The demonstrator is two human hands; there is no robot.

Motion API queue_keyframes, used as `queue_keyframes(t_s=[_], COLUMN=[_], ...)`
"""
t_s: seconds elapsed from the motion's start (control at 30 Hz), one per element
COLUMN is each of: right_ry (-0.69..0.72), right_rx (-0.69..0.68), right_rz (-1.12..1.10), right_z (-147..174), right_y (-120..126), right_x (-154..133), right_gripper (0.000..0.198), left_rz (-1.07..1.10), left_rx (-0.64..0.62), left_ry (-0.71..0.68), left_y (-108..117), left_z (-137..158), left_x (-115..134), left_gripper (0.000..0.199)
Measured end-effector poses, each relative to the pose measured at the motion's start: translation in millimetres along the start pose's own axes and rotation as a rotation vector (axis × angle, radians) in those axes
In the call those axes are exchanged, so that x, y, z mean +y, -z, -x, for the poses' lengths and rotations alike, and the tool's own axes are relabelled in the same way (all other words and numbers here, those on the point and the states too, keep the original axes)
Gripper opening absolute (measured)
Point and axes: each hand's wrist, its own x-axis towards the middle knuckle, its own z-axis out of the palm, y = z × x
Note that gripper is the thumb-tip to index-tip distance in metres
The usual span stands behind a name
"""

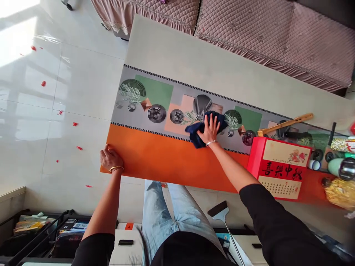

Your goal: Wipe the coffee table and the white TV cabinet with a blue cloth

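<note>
My right hand [210,130] lies on a dark blue cloth [194,135], fingers spread and pressing it flat against the table covering. Beneath the cloth, the covering has a grey printed band [177,96] with plates, leaves and green and peach blocks, partly hidden by the cloth and hand. An orange strip [166,155] runs along the near side. At the near left corner of the table, my left hand [111,158] is closed around the edge, its fingers curled; a gold bracelet circles that wrist.
A red gift box [280,168] stands on the table's right part, beside a wooden utensil [288,124], a green cup-like container [335,167] and a yellow bag [340,192]. A pink quilted sofa [249,33] borders the far side. Red scraps [43,84] dot the floor; a broom [219,211] is near my legs.
</note>
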Motion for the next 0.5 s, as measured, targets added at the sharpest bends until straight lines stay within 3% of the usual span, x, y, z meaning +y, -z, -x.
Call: queue_keyframes(t_s=[0.07, 0.13, 0.23, 0.3, 0.37, 0.5], right_ry=[-0.02, 0.046, 0.281, 0.493, 0.691, 0.93], right_rx=[0.039, 0.065, 0.075, 0.039, -0.016, -0.126], right_rz=[0.002, -0.026, -0.145, -0.227, -0.28, -0.283], right_z=[-62.3, -109.1, -138.3, -129.3, -100.0, 0.0], right_y=[6.5, 12.1, 16.2, 15.7, 13.3, 3.3], right_x=[-35.7, -86.5, -170.6, -220.0, -257.6, -293.7], right_gripper=[0.097, 0.096, 0.094, 0.089, 0.082, 0.071], left_rz=[-0.011, -0.018, -0.013, 0.004, 0.026, 0.065], left_rx=[0.0, -0.003, -0.01, -0.017, -0.025, -0.039], left_ry=[-0.002, -0.001, 0.003, 0.009, 0.023, 0.04], left_y=[-0.2, -0.6, -1.2, -1.3, -0.8, 1.3], left_z=[0.1, 0.1, 0.2, 0.2, 0.3, 0.2], left_x=[-0.2, -0.5, -0.8, -0.8, -0.8, -1.3], left_gripper=[0.046, 0.046, 0.045, 0.044, 0.043, 0.043])
